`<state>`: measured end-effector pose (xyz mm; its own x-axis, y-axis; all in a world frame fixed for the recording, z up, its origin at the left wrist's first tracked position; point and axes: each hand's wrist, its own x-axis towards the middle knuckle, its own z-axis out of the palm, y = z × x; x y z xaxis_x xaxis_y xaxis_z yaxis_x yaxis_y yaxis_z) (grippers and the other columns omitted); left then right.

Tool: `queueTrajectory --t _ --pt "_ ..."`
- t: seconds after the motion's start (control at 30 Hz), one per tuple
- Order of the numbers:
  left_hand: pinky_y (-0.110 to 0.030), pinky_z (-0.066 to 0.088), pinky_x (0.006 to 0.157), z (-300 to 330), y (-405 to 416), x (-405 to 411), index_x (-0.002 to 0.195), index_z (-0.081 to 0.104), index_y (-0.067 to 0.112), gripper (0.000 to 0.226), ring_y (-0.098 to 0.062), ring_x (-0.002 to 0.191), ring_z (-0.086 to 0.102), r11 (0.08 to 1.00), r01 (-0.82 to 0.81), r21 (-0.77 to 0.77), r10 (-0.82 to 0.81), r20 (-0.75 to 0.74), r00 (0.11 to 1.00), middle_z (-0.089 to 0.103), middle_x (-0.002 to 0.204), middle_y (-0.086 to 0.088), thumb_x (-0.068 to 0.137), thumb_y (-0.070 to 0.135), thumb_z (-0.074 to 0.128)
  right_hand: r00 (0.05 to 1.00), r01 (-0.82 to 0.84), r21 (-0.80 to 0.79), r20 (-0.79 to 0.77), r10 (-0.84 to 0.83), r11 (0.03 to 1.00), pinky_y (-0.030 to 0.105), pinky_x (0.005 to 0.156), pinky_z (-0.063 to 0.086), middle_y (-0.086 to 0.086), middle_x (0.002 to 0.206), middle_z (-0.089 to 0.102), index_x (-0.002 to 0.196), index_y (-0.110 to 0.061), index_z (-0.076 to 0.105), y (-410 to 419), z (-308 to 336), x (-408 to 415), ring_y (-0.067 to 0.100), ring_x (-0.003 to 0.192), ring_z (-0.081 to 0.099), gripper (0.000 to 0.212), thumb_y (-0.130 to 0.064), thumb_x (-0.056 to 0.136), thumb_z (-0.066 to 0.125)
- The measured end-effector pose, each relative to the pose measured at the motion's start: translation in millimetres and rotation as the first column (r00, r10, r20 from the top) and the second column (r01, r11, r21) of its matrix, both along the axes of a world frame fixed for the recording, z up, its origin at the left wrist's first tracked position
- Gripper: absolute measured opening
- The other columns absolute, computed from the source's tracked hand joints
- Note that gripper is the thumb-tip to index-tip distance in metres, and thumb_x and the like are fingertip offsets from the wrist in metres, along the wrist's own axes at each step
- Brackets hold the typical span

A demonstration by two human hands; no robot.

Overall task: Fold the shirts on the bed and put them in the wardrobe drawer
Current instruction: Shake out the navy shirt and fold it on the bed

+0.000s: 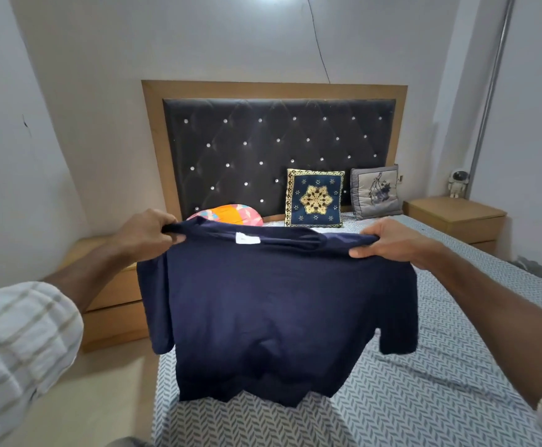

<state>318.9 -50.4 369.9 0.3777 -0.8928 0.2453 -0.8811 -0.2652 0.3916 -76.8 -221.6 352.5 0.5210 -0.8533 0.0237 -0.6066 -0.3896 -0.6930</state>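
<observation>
Pinching the navy shirt (276, 304) at both shoulders, your left hand (144, 233) grips the left-of-frame end w/ curled fingers and your right hand (389, 240) clamps the other end btwn thumb and fingers. Shirt hangs center frame, hem bunched on the patterned bed sheet (424, 398). Blue-gold cushion (314, 198) and grey cushion (376, 191) lean on the headboard (263, 140), upper center.

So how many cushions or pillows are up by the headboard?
3: a colourful orange-and-pink pillow partly hidden behind the held navy shirt, a navy-and-gold square cushion in the middle, a grey embroidered cushion rightmost. More may be hidden.
</observation>
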Motion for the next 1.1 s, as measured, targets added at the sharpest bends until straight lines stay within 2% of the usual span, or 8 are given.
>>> queueTrajectory --t 0.2,0.37,0.43,0.53,0.63,0.7,0.9,1.1 --pt "-0.032 0.054 0.049 -15 -24 -18 0.096 0.059 0.012 0.021 -0.025 0.043 0.066 0.994 -0.064 -0.084 0.029 -0.359 0.933 0.068 0.056 -0.012 0.1 0.033 0.057 0.963 0.269 -0.087 0.047 -0.266 0.959 0.043 0.086 0.054 0.005 0.094 0.074 0.092 -0.018 0.074 -14 -9 -1 0.024 0.087 0.068 0.025 -0.037 0.099 0.059" --pt "-0.022 0.044 0.052 -51 -65 -6 0.085 0.066 0.019 0.022 -0.017 0.064 0.064 0.96 0.104 0.261 -0.094 -0.051 0.994 0.07 0.075 -0.001 0.084 0.036 0.078 0.916 0.321 0.339 0.128 -0.381 0.884 0.041 0.067 0.06 0.013 0.092 0.074 0.102 -0.008 0.067 -36 -45 -1 0.03 0.084 0.072 0.025 -0.029 0.104 0.054" --pt "-0.023 0.049 0.041 -71 -87 -6 0.089 0.064 0.009 0.018 -0.024 0.05 0.069 0.959 0.002 0.282 0.044 -0.156 0.987 0.068 0.075 -0.013 0.095 0.027 0.064 0.889 0.298 0.46 0.185 -0.418 0.836 0.042 0.067 0.059 0.016 0.097 0.073 0.104 -0.004 0.064 -49 -59 9 0.031 0.086 0.072 0.02 -0.021 0.103 0.054" --pt "-0.038 0.057 0.039 -91 -121 -3 0.106 0.055 0.003 0.013 -0.039 0.063 0.072 0.965 -0.138 0.225 0.25 -0.616 0.747 0.063 0.099 -0.023 0.1 0.009 0.045 0.813 0.288 0.583 0.27 -0.516 0.759 0.04 0.065 0.056 0.017 0.101 0.069 0.108 0.0 0.059 -75 -70 40 0.027 0.085 0.069 0.017 -0.014 0.104 0.051" --pt "-0.044 0.06 0.047 -87 -163 15 0.117 0.054 0.008 0.025 -0.031 0.089 0.065 0.979 -0.204 -0.018 0.068 -0.912 0.405 0.06 0.116 -0.014 0.098 -0.006 0.046 0.699 0.264 0.62 0.405 -0.59 0.739 0.042 0.076 0.054 0.013 0.101 0.064 0.118 -0.002 0.055 -106 -61 79 0.023 0.081 0.064 0.017 -0.009 0.105 0.045" --pt "-0.028 0.059 0.048 -64 -186 24 0.107 0.064 0.015 0.027 -0.018 0.084 0.061 0.955 -0.255 -0.153 -0.061 -0.94 0.336 0.064 0.102 -0.008 0.099 -0.004 0.047 0.614 0.253 0.586 0.517 -0.596 0.77 0.04 0.074 0.054 0.011 0.104 0.062 0.107 -0.005 0.058 -126 -39 102 0.021 0.084 0.062 0.017 -0.004 0.105 0.041" --pt "-0.026 0.053 0.069 58 -214 40 0.082 0.063 0.019 0.04 -0.012 0.069 0.062 0.796 -0.327 -0.509 -0.35 -0.829 0.436 0.063 0.078 -0.004 0.1 -0.005 0.037 0.424 0.257 0.329 0.806 -0.413 0.908 0.023 0.044 0.045 0.005 0.072 0.054 0.08 -0.013 0.056 -162 69 145 0.01 0.05 0.054 0.032 0.007 0.098 0.039" --pt "-0.037 0.058 0.091 93 -183 54 0.083 0.072 0.022 0.039 -0.019 0.089 0.07 0.746 -0.217 -0.629 -0.366 -0.66 0.657 0.071 0.086 -0.002 0.093 -0.006 0.047 0.498 0.296 0.088 0.835 -0.232 0.951 0.026 0.074 0.061 0.0 0.095 0.069 0.091 -0.02 0.066 -143 109 128 0.014 0.091 0.07 0.029 -0.001 0.102 0.046"
